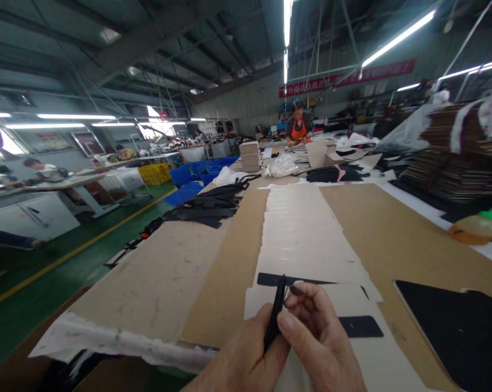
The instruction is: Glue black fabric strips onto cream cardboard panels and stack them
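Observation:
My left hand [252, 348] is closed round a narrow black strip [275, 316], folded or stacked and standing upright between thumb and fingers. Right beside it, my right hand [323, 337] has its fingers curled, with the thumb close against the strip. A small dark patch shows at its fingertips; what they pinch is not clear. Beneath both hands, overlapping off-white sheets [299, 228] run away from me in a long row. On the nearest ones lies a flat black strip [362, 326] with rounded ends, partly hidden by my hands.
A black panel [454, 326] lies at the right. Black strips [209, 204] are heaped at the table's left edge, near blue bins [186, 182]. A bottle of amber liquid [474, 228] and stacked brown sheets [454, 152] are farther right. A person [299, 125] works across the table.

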The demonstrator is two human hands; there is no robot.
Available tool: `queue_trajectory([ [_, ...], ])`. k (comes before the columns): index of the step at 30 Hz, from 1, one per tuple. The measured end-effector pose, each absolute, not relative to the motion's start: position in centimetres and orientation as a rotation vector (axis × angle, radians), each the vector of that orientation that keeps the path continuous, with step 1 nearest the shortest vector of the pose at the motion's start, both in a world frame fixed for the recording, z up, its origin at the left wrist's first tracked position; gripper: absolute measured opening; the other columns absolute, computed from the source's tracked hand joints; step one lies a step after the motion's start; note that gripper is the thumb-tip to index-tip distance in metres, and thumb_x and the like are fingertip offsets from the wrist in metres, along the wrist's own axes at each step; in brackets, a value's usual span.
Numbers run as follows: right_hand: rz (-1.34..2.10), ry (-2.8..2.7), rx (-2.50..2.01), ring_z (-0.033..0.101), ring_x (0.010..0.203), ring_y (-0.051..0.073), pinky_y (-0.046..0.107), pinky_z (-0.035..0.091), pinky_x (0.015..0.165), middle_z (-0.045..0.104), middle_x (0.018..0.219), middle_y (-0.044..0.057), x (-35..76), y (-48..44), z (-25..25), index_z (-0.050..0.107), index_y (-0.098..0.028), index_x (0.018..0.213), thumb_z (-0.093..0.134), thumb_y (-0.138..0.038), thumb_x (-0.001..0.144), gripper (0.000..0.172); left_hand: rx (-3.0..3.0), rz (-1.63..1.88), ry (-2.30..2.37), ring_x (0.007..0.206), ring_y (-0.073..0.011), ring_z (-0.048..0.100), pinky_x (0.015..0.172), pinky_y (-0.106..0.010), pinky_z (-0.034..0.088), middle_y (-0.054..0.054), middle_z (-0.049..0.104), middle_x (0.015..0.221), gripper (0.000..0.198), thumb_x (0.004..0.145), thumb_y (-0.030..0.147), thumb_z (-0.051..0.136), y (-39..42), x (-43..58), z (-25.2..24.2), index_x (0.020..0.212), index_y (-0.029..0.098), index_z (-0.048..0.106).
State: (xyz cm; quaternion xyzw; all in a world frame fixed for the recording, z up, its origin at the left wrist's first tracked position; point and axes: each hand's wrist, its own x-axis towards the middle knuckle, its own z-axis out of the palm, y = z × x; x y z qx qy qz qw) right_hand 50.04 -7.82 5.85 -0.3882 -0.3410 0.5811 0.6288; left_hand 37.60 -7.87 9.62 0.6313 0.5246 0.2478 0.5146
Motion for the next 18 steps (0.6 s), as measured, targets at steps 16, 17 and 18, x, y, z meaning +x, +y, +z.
queue_trajectory([
  [16, 1.547, -0.825, -0.870, 0.052, 0.059, 0.012, 0.021, 0.040, 0.054, 0.057, 0.064, -0.003, 51.4, -6.9, 6.0, 0.066, -0.021, 0.084, 0.076, -0.052, 0.075, 0.034, 1.814, 0.525, 1.303, 0.077, -0.0225, 0.063, 0.076, -0.032, 0.049, -0.006, 0.067, 0.084, 0.051, 0.080, 0.061, 0.058, -7.4, 37.4, 9.1, 0.107, 0.018, 0.060],
  [17, 1.526, -0.822, -0.917, 0.052, 0.059, 0.012, 0.022, 0.041, 0.054, 0.057, 0.063, -0.003, 51.6, -6.9, 5.8, 0.067, -0.021, 0.083, 0.075, -0.052, 0.075, 0.033, 1.802, 0.538, 1.297, 0.079, -0.0219, 0.063, 0.076, -0.031, 0.049, -0.006, 0.067, 0.088, 0.051, 0.082, 0.062, 0.055, -7.4, 37.2, 9.3, 0.107, 0.018, 0.060],
  [18, 1.510, -0.803, -0.957, 0.053, 0.060, 0.013, 0.023, 0.042, 0.055, 0.057, 0.062, -0.003, 51.8, -6.9, 5.6, 0.069, -0.021, 0.082, 0.075, -0.052, 0.075, 0.033, 1.787, 0.552, 1.286, 0.081, -0.0212, 0.062, 0.076, -0.030, 0.048, -0.006, 0.067, 0.092, 0.050, 0.085, 0.062, 0.052, -7.4, 36.9, 9.5, 0.108, 0.018, 0.060],
])
